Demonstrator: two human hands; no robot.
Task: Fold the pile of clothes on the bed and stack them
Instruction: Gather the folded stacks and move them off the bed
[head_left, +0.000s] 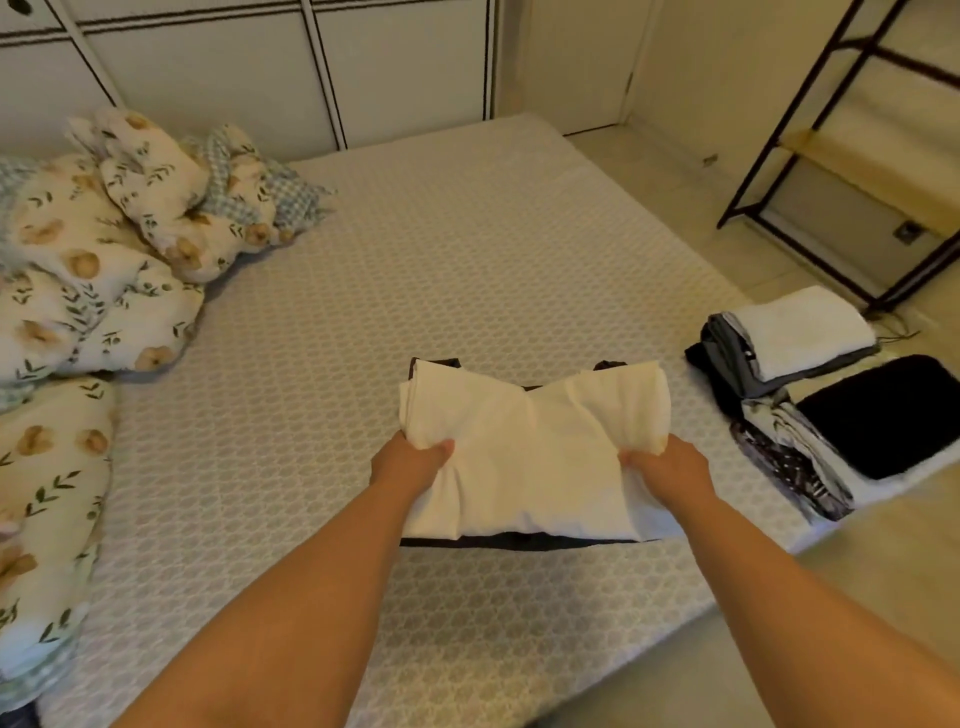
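A white garment with dark trim (524, 457) lies partly folded in the middle of the bed (322, 415). My left hand (415, 460) grips its left side, fingers curled into the cloth. On the opposite side my right hand (670, 462) grips the fabric the same way. Its far part is doubled over toward me. At the bed's right edge stand two stacks of folded clothes: one topped by a white piece (802, 330) over grey and black ones, and a nearer one with a black piece (883, 410) beside patterned black-and-white cloth (789, 457).
A floral quilt (88, 291) is bunched up along the bed's left side. A dark metal shelf frame (831, 156) stands on the floor to the right. White panelled wardrobe doors (260, 67) run behind the bed.
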